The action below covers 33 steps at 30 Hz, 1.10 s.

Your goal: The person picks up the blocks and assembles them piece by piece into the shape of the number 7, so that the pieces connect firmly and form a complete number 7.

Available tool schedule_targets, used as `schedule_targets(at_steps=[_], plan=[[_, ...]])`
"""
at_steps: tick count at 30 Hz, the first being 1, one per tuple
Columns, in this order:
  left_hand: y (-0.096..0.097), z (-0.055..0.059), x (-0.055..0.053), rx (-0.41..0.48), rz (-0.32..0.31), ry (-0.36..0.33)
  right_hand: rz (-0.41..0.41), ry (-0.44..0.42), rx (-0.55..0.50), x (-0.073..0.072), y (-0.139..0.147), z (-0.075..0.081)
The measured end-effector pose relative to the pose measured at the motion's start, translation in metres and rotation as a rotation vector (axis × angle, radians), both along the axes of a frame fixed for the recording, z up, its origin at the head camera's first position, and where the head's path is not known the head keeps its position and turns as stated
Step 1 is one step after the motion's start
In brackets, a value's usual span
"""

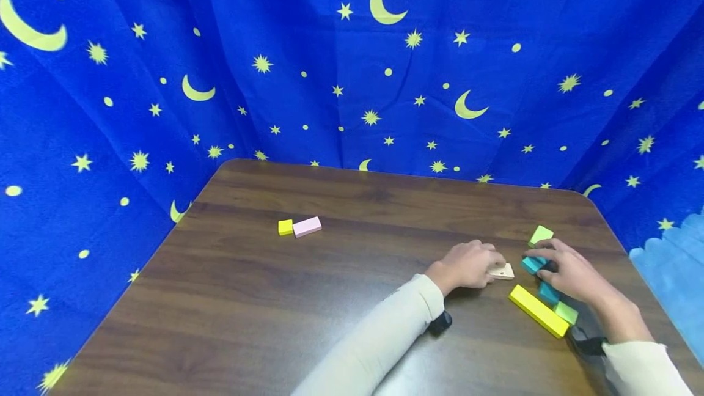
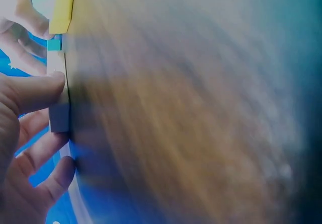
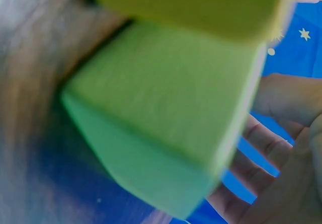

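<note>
My left hand (image 1: pixel 470 263) pinches a cream wooden block (image 1: pixel 502 272) flat on the table, its end poking out past the fingers. In the left wrist view, the thumb lies along this block (image 2: pixel 57 90). To the right, my right hand (image 1: pixel 574 271) bends its thumb and index finger around a teal block (image 1: pixel 531 265). Another teal block (image 1: pixel 549 293) lies partly hidden under that hand. A long yellow block (image 1: pixel 539 311) lies between the hands, nearer me. Beside its near end sits a light green block (image 1: pixel 566 313), large in the right wrist view.
Beyond the right fingers is a second light green block (image 1: pixel 541 235). Far left on the brown wooden table (image 1: pixel 247 298), a small yellow block (image 1: pixel 285 227) and a pink block (image 1: pixel 307 227) lie end to end. A blue star-patterned curtain (image 1: pixel 308 102) stands behind the table.
</note>
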<state>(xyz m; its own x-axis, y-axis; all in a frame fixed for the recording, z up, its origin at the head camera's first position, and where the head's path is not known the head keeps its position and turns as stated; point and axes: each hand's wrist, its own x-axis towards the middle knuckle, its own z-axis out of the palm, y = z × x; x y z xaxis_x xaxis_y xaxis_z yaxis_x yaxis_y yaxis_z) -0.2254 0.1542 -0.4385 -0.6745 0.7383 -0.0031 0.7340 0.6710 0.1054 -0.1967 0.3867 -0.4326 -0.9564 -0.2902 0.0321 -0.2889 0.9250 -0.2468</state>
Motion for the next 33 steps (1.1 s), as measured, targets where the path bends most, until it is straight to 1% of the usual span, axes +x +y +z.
schedule_targets(at_steps=[4,9,18,24,27,33], plan=[[-0.003,0.002,-0.002,-0.008,-0.010,-0.020,0.012,-0.008,0.001,-0.001,-0.001,0.002],[-0.004,0.002,-0.003,-0.005,-0.008,-0.018,0.010,-0.023,0.010,-0.003,-0.002,0.004],[-0.010,0.001,-0.002,0.038,-0.001,-0.034,-0.002,-0.039,0.006,-0.003,-0.002,0.002],[-0.018,0.001,-0.002,0.064,0.010,-0.020,-0.005,-0.034,0.015,0.000,-0.002,0.002],[-0.022,0.002,-0.003,0.079,0.005,-0.009,-0.006,-0.026,0.020,0.000,-0.001,0.001],[-0.032,0.006,-0.006,0.114,-0.012,0.007,-0.019,-0.055,0.023,-0.001,-0.003,0.002]])
